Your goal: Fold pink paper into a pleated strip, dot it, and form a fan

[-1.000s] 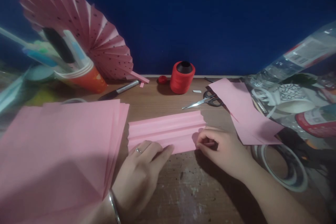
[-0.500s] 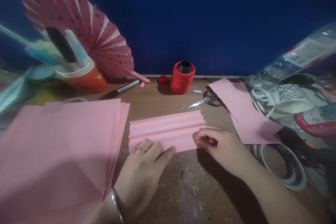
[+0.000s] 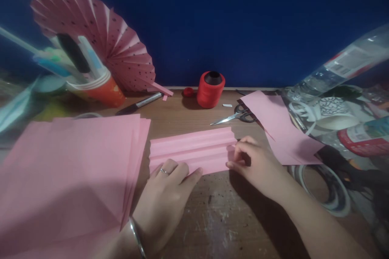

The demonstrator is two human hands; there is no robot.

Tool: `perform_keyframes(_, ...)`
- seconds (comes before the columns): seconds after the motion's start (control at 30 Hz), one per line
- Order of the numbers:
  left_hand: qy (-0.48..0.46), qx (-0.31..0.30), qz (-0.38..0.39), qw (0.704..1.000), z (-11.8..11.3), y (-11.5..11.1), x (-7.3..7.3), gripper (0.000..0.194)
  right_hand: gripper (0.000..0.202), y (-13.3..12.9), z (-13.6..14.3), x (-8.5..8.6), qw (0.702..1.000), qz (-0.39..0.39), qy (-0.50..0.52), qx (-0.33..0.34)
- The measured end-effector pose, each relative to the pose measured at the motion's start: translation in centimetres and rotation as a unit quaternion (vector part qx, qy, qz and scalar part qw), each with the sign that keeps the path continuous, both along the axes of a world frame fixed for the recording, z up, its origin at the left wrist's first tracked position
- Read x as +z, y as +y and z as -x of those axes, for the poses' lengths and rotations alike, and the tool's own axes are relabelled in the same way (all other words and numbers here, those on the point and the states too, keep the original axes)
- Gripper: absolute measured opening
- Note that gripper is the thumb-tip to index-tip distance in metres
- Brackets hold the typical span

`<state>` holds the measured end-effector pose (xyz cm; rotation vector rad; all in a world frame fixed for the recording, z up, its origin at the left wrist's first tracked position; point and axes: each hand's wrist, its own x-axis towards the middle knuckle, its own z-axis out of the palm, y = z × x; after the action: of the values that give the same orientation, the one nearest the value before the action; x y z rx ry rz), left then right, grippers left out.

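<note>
A pleated pink sheet (image 3: 190,144) is lying at the frame's centre, showing ridges running lengthwise and wavy short ends. My left grip (image 3: 165,196) is pressing its lower edge; whether it is also pinching, I cannot tell. My right grip (image 3: 259,164), pinching the right end a second ago, is now spreading finger from thumb. Bare worktop (image 3: 209,218) is stretching below; a paper stack (image 3: 82,158) is crowding the left.

No readable text. Upper bottle label (image 3: 343,64), lower bottle label (image 3: 361,138), both at right: too blurred.
</note>
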<state>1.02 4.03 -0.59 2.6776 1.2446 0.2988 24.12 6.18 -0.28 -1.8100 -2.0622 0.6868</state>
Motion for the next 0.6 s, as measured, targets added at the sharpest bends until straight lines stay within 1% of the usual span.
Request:
perform_keyframes(0.1, -0.003, 0.004, -0.009, 1.0, 0.0, 0.0, -0.1, 0.034, 0.031, 0.3, -1.2, -0.1, 0.996, -0.024, -0.089, -0.018)
perform_keyframes(0.2, -0.002, 0.005, -0.006, 1.0, 0.1, 0.0, -0.2, 0.036, 0.032, 0.4, -1.9, 0.1, 0.994, -0.022, -0.107, -0.02)
perform_keyframes(0.27, 0.006, 0.004, 0.001, 1.0, 0.1, 0.0, -0.3, 0.04, 0.027, 0.5, -2.1, 0.1, 0.996, -0.015, -0.086, -0.019)
perform_keyframes(0.4, 0.046, 0.004, -0.003, 0.999, 0.2, -0.1, -0.4, 0.049, 0.002, 0.8, -2.6, -0.3, 1.0, 0.016, 0.013, -0.003)
perform_keyframes(0.43, 0.056, 0.004, -0.005, 0.998, 0.2, -0.2, -0.3, 0.052, 0.003, 0.9, -2.8, -0.5, 0.999, 0.019, 0.036, -0.003)
perform_keyframes(0.5, 0.063, 0.007, -0.005, 0.998, 0.2, -0.2, -0.2, 0.055, 0.009, 0.9, -3.0, -0.8, 0.997, -0.018, 0.067, -0.032)
perform_keyframes(0.57, 0.059, 0.012, 0.0, 0.998, 0.1, -0.2, 0.1, 0.056, 0.014, 0.4, -2.5, -0.6, 0.989, -0.105, 0.083, -0.061)
perform_keyframes(0.6, 0.057, 0.014, 0.002, 0.998, 0.0, -0.2, 0.3, 0.056, 0.017, -0.1, -2.0, -0.4, 0.983, -0.152, 0.087, -0.058)
